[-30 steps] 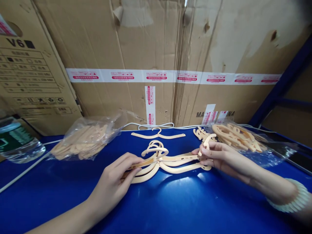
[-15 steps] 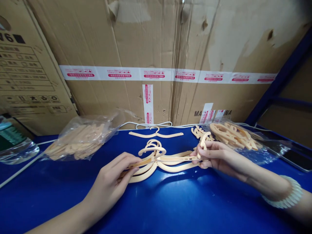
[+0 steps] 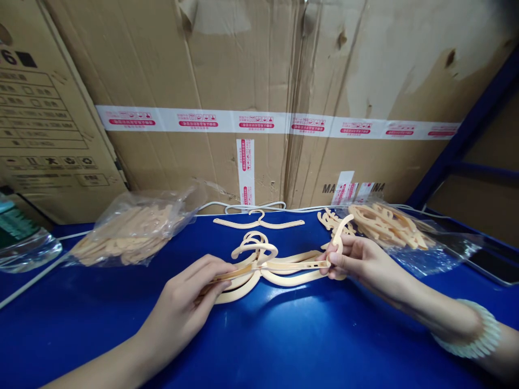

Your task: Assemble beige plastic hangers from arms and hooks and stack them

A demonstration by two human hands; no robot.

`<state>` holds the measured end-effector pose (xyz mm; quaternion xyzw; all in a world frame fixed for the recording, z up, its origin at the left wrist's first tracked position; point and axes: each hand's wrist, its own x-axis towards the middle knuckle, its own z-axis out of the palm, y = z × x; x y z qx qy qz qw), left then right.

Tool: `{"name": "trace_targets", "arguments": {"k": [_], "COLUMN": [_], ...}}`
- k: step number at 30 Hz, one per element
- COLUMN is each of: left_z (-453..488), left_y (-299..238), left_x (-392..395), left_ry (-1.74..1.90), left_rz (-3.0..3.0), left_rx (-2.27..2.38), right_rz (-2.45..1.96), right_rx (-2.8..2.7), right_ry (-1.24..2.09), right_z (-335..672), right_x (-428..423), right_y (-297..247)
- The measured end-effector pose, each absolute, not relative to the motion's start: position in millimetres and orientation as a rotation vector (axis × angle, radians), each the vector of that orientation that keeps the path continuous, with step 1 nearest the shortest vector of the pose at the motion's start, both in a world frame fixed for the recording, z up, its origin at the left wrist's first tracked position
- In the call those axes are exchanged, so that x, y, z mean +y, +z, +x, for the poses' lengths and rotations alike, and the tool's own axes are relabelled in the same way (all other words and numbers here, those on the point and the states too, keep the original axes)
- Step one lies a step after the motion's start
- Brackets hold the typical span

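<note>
Pinched in my left hand (image 3: 188, 297) is the left arm of a beige clothes hanger (image 3: 298, 266), its hook leaning toward me. My right hand (image 3: 367, 263) grips a small curved beige hook piece (image 3: 340, 232) against the hanger's right end, where slots show. Fingers cover the lower part of this piece, so I cannot tell whether it sits in a slot. Beneath and behind the held hanger lie other hangers (image 3: 294, 281), partly overlapped by it. Farther back, one separate hanger (image 3: 259, 222) lies flat on the blue table (image 3: 284, 346).
On the left is a clear plastic bag (image 3: 130, 232) of beige pieces beside a water bottle (image 3: 24, 237). Loose hook pieces (image 3: 332, 220) and another bag of hanger parts (image 3: 391, 224) lie at the right. Large cardboard boxes (image 3: 211, 65) stand behind a white cable (image 3: 243, 207).
My right hand has shifted slightly left, and the hook piece in it has tilted, its tip now pointing higher and to the right. My left hand is nearly still on the hanger.
</note>
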<state>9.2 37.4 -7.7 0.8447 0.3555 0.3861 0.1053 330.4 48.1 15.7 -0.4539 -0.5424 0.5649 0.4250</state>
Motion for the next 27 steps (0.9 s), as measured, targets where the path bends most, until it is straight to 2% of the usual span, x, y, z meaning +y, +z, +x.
{"name": "trace_targets", "arguments": {"k": [14, 27], "left_z": [11.4, 12.7], "left_y": [-7.4, -5.1], "left_x": [35.2, 33.6], "left_ry": [1.124, 1.145], "left_rz": [2.481, 2.353], "left_rx": [1.070, 1.157], "right_rz": [-1.179, -1.096], "right_rx": [-1.393, -1.194], "right_ry": [1.161, 1.173], "right_z": [323.9, 326.8], "right_x": [44.1, 44.8], "right_y": [19.5, 22.1]}}
